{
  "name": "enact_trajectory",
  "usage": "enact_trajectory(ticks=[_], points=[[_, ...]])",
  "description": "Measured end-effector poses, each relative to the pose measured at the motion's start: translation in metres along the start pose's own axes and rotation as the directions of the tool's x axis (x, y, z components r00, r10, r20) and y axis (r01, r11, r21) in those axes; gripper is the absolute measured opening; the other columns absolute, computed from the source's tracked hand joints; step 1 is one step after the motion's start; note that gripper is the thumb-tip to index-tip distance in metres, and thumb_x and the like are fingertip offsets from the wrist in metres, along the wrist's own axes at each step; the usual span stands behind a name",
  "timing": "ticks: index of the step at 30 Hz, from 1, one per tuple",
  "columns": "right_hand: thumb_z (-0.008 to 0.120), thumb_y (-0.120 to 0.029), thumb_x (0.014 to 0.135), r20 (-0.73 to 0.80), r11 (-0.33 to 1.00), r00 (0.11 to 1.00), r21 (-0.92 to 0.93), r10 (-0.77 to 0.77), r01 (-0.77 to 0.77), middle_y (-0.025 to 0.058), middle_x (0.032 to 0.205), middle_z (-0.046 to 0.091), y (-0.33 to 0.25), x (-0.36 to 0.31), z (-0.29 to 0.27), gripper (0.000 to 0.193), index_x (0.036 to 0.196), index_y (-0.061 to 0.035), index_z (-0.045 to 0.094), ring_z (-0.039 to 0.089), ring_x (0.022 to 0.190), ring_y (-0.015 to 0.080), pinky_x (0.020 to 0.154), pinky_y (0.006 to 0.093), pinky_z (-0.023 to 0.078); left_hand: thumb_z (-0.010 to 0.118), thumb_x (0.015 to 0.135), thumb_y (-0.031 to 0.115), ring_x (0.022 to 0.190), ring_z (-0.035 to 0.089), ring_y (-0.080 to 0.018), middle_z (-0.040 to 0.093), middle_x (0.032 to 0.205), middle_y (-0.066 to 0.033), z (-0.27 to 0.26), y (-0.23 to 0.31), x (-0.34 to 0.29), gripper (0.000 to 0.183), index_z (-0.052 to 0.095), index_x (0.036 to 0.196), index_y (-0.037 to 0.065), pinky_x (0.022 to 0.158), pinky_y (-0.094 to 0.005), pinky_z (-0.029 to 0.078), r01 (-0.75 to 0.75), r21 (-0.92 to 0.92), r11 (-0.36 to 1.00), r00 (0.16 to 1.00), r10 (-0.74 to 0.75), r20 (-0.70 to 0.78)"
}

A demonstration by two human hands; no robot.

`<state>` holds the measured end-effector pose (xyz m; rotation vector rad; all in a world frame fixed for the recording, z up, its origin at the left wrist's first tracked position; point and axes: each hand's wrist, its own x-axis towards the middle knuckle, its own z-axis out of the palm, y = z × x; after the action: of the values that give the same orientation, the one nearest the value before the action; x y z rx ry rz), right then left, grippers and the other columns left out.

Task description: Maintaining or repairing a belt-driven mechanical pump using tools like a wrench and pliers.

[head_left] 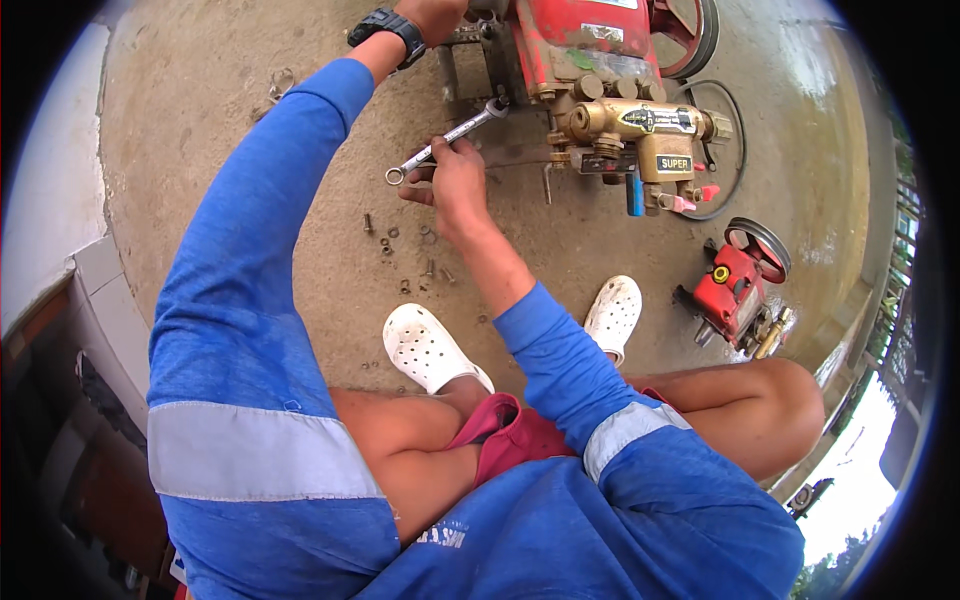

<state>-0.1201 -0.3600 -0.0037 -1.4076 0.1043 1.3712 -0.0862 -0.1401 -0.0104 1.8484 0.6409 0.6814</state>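
Note:
My right hand [458, 190] holds a silver combination wrench [452, 137] between thumb and fingers. The ring end points down to the left; the open end is up at a bolt [502, 98] by the rusty metal frame [470, 70] of a red pump [590, 35]. Whether the jaw grips the bolt is too small to tell. Against the far edge of the view, my left hand [432, 18], with a dark watch on its wrist, is beside the frame's upper part. Its fingers are cut off or hidden. Brass valve fittings [610, 118] sit on the pump's near side.
Loose bolts [368, 222] and several nuts [393, 232] lie on the concrete floor [330, 270] before my white clogs [425, 345]. A metal clamp [281, 84] lies farther left. A black hose [742, 150] curves right of the pump. A smaller red pump [738, 290] stands at the right.

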Motion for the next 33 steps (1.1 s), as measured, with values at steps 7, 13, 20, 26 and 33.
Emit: enact_trajectory(ticks=[7, 13, 20, 26, 33], points=[[0.042, -0.02, 0.107, -0.037, 1.0, 0.999, -0.021, 0.007, -0.007, 0.0075, 0.097, 0.06, -0.004, 0.003, 0.003, 0.02, 0.114, -0.0034, 0.052, 0.057, 0.075, 0.0154, 0.06, 0.0375, 0.06, 0.036, 0.105, 0.045, 0.062, 0.054, -0.0245, 0.057, 0.062, -0.013, 0.001, -0.002, 0.001, 0.062, 0.063, 0.072, 0.0, 0.062, -0.0424, 0.042, 0.011, -0.016, 1.0, 1.0, -0.011, -0.002], [0.043, -0.017, 0.106, 0.014, 0.985, 0.998, 0.161, -0.059, 0.056, 0.0096, 0.097, 0.058, -0.007, 0.027, 0.022, 0.02, 0.115, -0.0008, 0.05, 0.059, 0.071, 0.0164, 0.055, 0.0351, 0.06, 0.037, 0.106, 0.044, 0.061, 0.052, -0.0237, 0.055, 0.06, -0.0119, 0.0, -0.004, 0.002, 0.061, 0.061, 0.071, 0.0, 0.061, -0.0426, 0.041, 0.003, 0.025, 1.0, 1.0, -0.003, -0.005], [0.044, -0.016, 0.105, -0.064, 0.846, 0.996, 0.525, -0.066, 0.089, 0.01, 0.101, 0.058, -0.033, 0.08, 0.048, 0.02, 0.115, 0.0009, 0.049, 0.065, 0.077, 0.0221, 0.061, 0.0377, 0.061, 0.037, 0.106, 0.043, 0.059, 0.049, -0.0221, 0.051, 0.059, -0.0104, 0.009, 0.007, 0.003, 0.06, 0.059, 0.07, 0.0, 0.059, -0.0426, 0.04, -0.01, -0.043, 0.999, 1.0, 0.009, -0.006], [0.041, -0.014, 0.106, 0.044, 0.883, 0.994, 0.465, -0.102, 0.07, 0.0152, 0.103, 0.062, -0.01, 0.048, 0.044, 0.019, 0.113, 0.0024, 0.049, 0.068, 0.079, 0.025, 0.063, 0.0385, 0.062, 0.037, 0.106, 0.044, 0.059, 0.048, -0.0211, 0.05, 0.058, -0.0089, 0.002, -0.005, 0.002, 0.061, 0.059, 0.07, 0.0, 0.059, -0.0428, 0.039, 0.015, 0.012, 1.0, 1.0, -0.015, 0.003], [0.042, -0.016, 0.106, 0.024, 0.985, 1.0, 0.171, -0.017, 0.012, 0.0103, 0.092, 0.062, -0.006, 0.015, 0.006, 0.018, 0.111, -0.001, 0.051, 0.064, 0.069, 0.017, 0.056, 0.034, 0.061, 0.037, 0.106, 0.045, 0.062, 0.05, -0.0194, 0.055, 0.062, -0.0076, 0.005, -0.002, 0.002, 0.061, 0.063, 0.074, 0.0, 0.061, -0.0406, 0.041, 0.022, -0.05, 0.999, 1.0, -0.021, 0.018]])
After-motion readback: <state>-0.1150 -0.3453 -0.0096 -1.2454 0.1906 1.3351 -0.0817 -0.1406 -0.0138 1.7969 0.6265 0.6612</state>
